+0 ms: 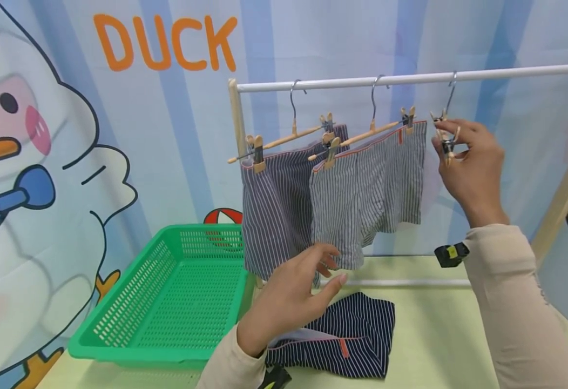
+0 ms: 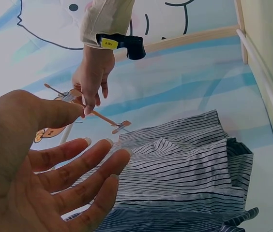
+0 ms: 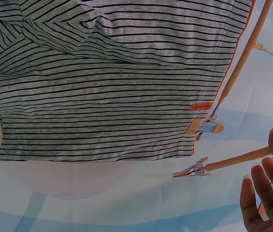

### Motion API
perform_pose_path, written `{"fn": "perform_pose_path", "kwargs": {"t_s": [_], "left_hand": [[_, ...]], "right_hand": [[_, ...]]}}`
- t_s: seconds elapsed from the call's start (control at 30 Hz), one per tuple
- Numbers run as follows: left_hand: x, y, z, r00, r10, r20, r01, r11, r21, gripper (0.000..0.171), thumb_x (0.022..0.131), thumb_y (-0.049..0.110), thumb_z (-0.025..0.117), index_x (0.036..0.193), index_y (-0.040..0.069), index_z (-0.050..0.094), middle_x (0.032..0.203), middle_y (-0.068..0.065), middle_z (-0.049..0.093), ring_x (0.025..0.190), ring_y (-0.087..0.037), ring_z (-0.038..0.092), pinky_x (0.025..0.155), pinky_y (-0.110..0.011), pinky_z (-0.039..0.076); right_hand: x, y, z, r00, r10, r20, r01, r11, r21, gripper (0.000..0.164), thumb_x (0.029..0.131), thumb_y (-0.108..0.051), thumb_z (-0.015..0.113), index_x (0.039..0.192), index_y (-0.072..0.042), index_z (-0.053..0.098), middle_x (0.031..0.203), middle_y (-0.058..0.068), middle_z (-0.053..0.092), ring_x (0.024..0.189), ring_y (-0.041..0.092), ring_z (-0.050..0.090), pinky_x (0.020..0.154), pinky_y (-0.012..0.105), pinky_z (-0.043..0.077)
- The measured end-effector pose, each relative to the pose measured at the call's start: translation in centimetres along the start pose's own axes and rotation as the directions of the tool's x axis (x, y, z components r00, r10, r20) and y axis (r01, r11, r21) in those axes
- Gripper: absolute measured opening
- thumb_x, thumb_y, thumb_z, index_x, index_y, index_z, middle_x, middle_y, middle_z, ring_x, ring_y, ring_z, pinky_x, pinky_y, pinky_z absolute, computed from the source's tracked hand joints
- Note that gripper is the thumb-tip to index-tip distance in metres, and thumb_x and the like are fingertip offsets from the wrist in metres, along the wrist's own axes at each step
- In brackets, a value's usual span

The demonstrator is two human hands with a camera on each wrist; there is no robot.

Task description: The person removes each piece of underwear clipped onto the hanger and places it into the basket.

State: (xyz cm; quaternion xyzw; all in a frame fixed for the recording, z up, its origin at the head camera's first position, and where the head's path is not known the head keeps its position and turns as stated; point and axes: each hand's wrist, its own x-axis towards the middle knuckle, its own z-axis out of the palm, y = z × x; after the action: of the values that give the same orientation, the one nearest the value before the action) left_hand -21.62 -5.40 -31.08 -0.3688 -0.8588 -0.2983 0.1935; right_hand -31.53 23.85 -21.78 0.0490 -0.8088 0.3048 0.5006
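Observation:
My right hand (image 1: 473, 167) pinches a wooden clip hanger (image 3: 238, 159) just under the white rail, over which its hook is hung. Between its two clips this hanger carries no garment. My left hand (image 1: 289, 292), fingers loosely spread and palm bare in the left wrist view, hovers by the lower edge of the grey striped shorts (image 1: 376, 189). Those shorts hang by their waistband from the middle hanger (image 1: 369, 133). Farther left, darker striped shorts (image 1: 276, 216) hang from another clip hanger (image 1: 291, 138). Below my left hand, navy striped shorts (image 1: 362, 335) lie on the table.
A green plastic basket (image 1: 167, 354) stands on the pale table (image 1: 430, 335) at the left. The white rail (image 1: 507, 74) runs between wooden posts (image 1: 237, 119). A patterned curtain (image 1: 177, 135) hangs behind, and a white lower bar (image 1: 410, 282) crosses near the tabletop.

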Motion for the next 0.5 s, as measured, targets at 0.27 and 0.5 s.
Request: {"fn": "perform_pose_path", "kwargs": {"t_s": [0.27,0.5], "left_hand": [[-0.2,0.1,0.2,1.000,0.000,-0.002,0.000,1.000,-0.004,0.033,0.093,0.032,0.058,0.119,0.012,0.053,0.099,0.002,0.063,0.085,-0.008,0.058,0.069,-0.029,0.052],[-0.1,0.1,0.3,1.000,-0.005,0.020,0.005,1.000,0.007,0.034,0.093,0.033,0.057,0.120,0.012,0.052,0.099,0.002,0.063,0.084,-0.006,0.058,0.069,-0.028,0.052]], "right_hand": [[-1.6,0.3,0.0,0.999,0.028,-0.040,-0.025,0.997,0.068,0.048,0.089,-0.010,0.060,0.135,-0.022,0.052,0.132,0.003,0.054,0.103,0.022,0.054,0.079,0.040,0.050],[-4.8,0.8,0.5,0.982,0.098,-0.164,-0.067,0.981,0.183,0.054,0.086,-0.013,0.066,0.135,-0.023,0.045,0.127,0.001,0.052,0.098,0.015,0.053,0.073,0.019,0.042]]}}
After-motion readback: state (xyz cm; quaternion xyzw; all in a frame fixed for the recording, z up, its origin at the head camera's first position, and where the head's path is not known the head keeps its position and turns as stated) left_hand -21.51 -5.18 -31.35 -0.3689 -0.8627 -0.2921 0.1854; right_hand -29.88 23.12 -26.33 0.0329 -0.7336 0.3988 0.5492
